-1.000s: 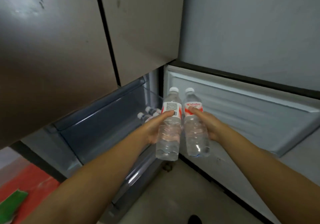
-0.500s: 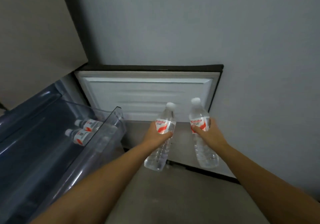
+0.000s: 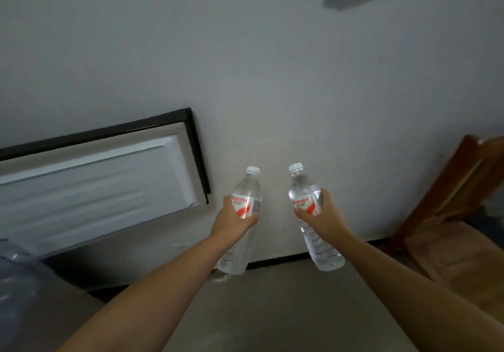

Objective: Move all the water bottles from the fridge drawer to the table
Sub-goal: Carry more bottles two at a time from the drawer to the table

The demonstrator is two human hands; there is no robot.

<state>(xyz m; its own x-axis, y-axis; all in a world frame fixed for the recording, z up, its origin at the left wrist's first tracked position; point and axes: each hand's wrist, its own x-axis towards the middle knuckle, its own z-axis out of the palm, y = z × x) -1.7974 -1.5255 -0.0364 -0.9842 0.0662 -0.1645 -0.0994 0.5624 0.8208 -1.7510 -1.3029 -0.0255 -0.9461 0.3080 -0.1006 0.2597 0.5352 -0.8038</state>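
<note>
I hold two clear water bottles with red-and-white labels and white caps, both roughly upright in front of a pale wall. My left hand (image 3: pixel 231 222) grips the left water bottle (image 3: pixel 244 204) around its label. My right hand (image 3: pixel 323 216) grips the right water bottle (image 3: pixel 305 188) the same way. A corner of the clear fridge drawer (image 3: pixel 13 264) shows at the lower left edge; its inside is out of view. The table is not in sight.
The open white fridge door (image 3: pixel 95 182) with its dark frame stands at the left. A brown wooden chair (image 3: pixel 450 237) sits at the right against the wall. Grey floor (image 3: pixel 272 310) lies below my arms.
The view has swung right, away from the fridge. The drawer and its two lying bottles have slid out of sight, and the wooden chair has come in. Both hands keep their bottles.
</note>
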